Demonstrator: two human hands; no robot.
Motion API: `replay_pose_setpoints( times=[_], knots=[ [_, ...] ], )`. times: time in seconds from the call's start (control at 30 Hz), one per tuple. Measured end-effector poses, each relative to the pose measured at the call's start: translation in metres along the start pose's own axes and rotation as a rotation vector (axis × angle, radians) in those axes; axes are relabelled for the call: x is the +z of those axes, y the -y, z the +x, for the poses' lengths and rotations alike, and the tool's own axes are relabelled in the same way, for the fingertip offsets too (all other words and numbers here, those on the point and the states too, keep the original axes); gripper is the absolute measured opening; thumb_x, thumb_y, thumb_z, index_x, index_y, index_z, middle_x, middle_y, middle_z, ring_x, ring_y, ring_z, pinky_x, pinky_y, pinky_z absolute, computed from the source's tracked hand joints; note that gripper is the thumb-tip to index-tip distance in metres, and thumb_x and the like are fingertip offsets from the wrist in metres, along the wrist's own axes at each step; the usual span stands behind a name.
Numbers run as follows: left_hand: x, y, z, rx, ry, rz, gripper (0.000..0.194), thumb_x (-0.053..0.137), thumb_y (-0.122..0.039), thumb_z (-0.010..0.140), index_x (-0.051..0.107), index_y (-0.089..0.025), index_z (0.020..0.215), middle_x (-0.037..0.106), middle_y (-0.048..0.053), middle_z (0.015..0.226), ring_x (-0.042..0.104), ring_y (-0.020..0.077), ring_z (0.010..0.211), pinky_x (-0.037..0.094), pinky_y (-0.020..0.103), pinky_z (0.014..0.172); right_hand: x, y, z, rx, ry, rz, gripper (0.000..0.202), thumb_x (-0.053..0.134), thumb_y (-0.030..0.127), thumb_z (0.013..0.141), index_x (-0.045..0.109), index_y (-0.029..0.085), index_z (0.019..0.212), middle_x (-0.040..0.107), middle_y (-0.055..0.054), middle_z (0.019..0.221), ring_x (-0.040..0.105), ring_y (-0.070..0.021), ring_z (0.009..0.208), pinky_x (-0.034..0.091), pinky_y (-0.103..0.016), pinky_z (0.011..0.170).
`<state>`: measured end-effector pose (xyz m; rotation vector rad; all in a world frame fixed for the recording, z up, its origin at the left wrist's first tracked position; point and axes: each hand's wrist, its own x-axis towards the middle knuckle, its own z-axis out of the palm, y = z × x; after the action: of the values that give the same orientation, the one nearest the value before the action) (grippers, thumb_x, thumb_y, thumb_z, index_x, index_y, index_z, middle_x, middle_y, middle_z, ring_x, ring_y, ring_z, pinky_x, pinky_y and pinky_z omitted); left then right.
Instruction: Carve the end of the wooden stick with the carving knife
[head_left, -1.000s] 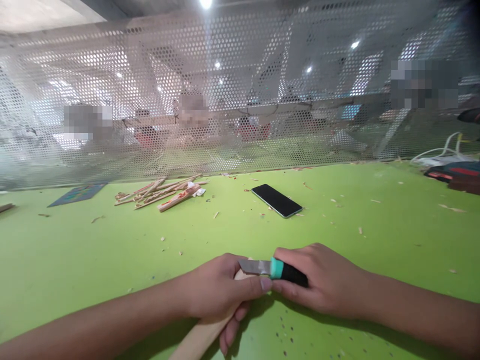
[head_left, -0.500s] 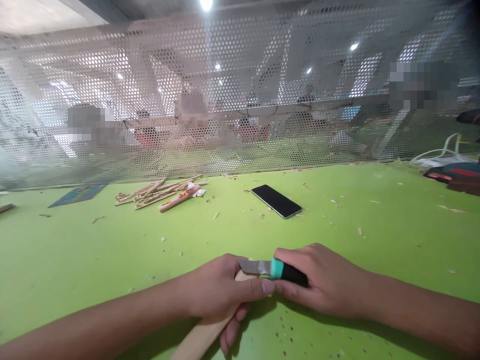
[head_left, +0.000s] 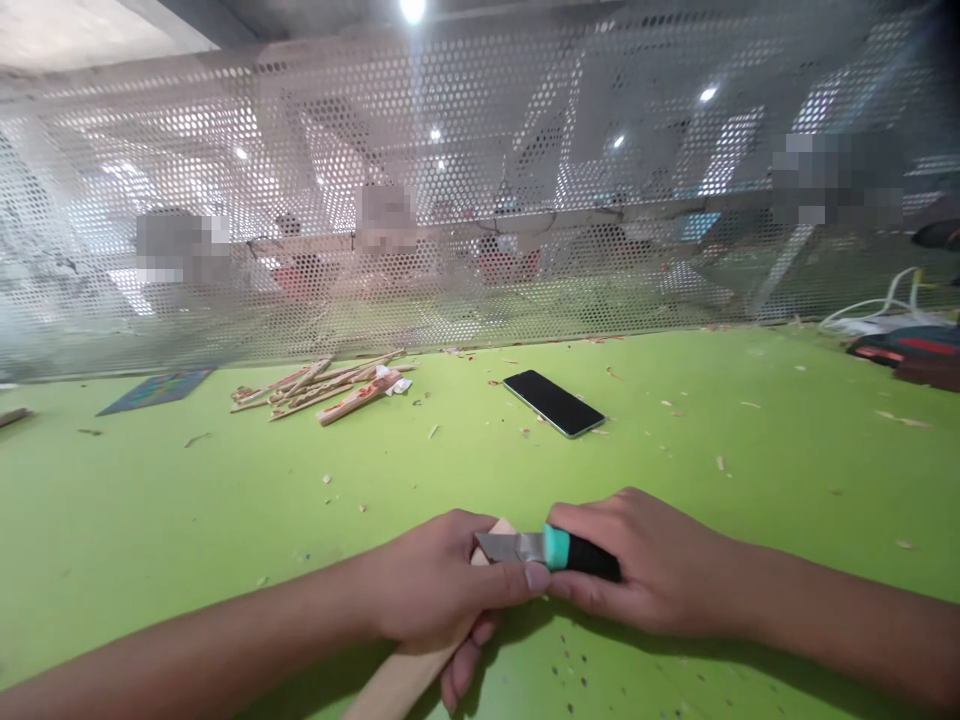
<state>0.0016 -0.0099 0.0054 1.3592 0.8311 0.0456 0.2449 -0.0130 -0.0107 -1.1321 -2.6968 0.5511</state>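
A pale strip of wood (head_left: 405,675) runs slantwise up from the bottom edge, and my left hand (head_left: 442,585) is closed around it near its upper end. My right hand (head_left: 649,560) grips a carving knife (head_left: 556,548) by its black and turquoise handle. The knife's flat, slanted blade lies across the wood's upper end, pointing left. My left thumb is stretched along below the blade, its tip close to the handle and to my right fingers. Part of the wood is hidden beneath my left hand.
Beyond my hands lies a black phone (head_left: 555,402) on the green table (head_left: 225,520). A pile of carved sticks (head_left: 330,385) and a coloured sheet (head_left: 157,388) are further left. Wood chips are scattered about. A perforated screen (head_left: 480,200) borders the back; a power tool (head_left: 907,348) sits far right.
The knife blade has shifted slightly down along the wood, towards me, with my right hand, uncovering more of the wood's tip. My left hand stays nearly in place.
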Motion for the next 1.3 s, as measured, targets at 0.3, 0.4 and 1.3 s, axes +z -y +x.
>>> replay_pose_setpoints(
  times=[0.3, 0.4, 1.3],
  knots=[
    [0.0006, 0.0007, 0.0002, 0.001, 0.008, -0.029, 0.049, 0.069, -0.064, 0.083, 0.047, -0.022, 0.069, 0.05, -0.006, 0.045, 0.052, 0.0113, 0.034, 0.036, 0.018, 0.038, -0.0011, 0.0004, 0.001, -0.007, 0.014, -0.006, 0.045, 0.051, 0.062, 0.099, 0.056, 0.021, 0.084, 0.059, 0.001, 0.066, 0.047, -0.0137, 0.053, 0.026, -0.025, 0.052],
    [0.0008, 0.0005, -0.0004, -0.008, 0.002, -0.031, 0.048, 0.071, -0.063, 0.082, 0.048, -0.022, 0.071, 0.051, -0.007, 0.048, 0.052, 0.0112, 0.034, 0.036, 0.018, 0.038, -0.0023, 0.0013, 0.0004, -0.011, 0.029, -0.006, 0.044, 0.05, 0.062, 0.099, 0.056, 0.021, 0.083, 0.058, 0.002, 0.065, 0.046, -0.0134, 0.051, 0.026, -0.025, 0.051],
    [-0.0001, 0.0046, 0.0022, 0.021, -0.004, -0.067, 0.047, 0.071, -0.061, 0.083, 0.048, -0.021, 0.071, 0.052, -0.006, 0.049, 0.052, 0.0106, 0.034, 0.036, 0.018, 0.037, -0.0039, 0.0036, 0.0014, 0.027, 0.036, -0.008, 0.044, 0.053, 0.062, 0.098, 0.054, 0.02, 0.081, 0.056, 0.002, 0.062, 0.044, -0.0126, 0.05, 0.022, -0.024, 0.05]
  ],
)
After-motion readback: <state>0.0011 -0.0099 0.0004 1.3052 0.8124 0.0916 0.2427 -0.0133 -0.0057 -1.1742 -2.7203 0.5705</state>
